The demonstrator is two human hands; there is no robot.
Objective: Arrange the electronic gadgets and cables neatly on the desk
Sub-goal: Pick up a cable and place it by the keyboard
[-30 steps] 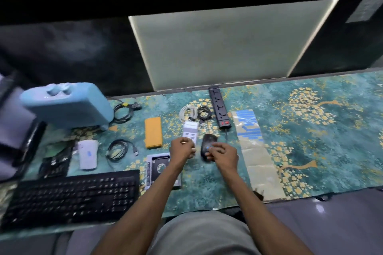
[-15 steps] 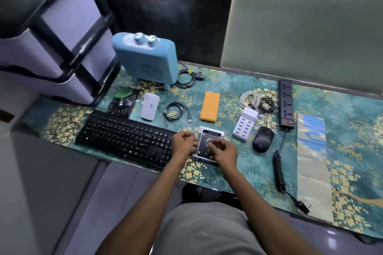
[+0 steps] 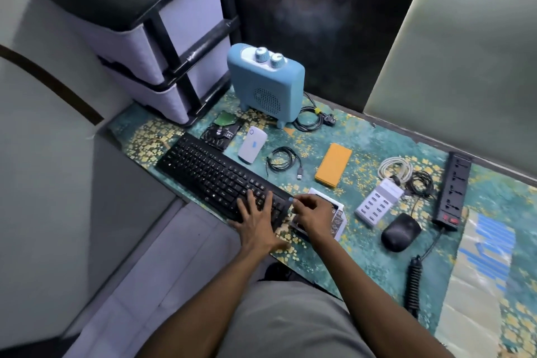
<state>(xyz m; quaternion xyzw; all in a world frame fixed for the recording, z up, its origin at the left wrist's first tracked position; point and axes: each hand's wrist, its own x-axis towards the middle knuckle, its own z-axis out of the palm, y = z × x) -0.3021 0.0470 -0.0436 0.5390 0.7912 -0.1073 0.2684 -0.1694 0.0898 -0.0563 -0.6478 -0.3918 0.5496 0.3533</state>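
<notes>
Left hand (image 3: 255, 221) spread flat on keyboard (image 3: 215, 174); right hand (image 3: 312, 213) pinching its corner

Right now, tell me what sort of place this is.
Probably a home or small office desk. A black keyboard, a black mouse and a power strip lie on a patterned green mat, with a stack of plastic drawers beside them.

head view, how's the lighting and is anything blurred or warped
Head view: dim, bluish light; the black keyboard and both hands, left and right, read fairly sharp; the drawer unit at upper left smears; wide-angle bending curves the desk edge.
</notes>
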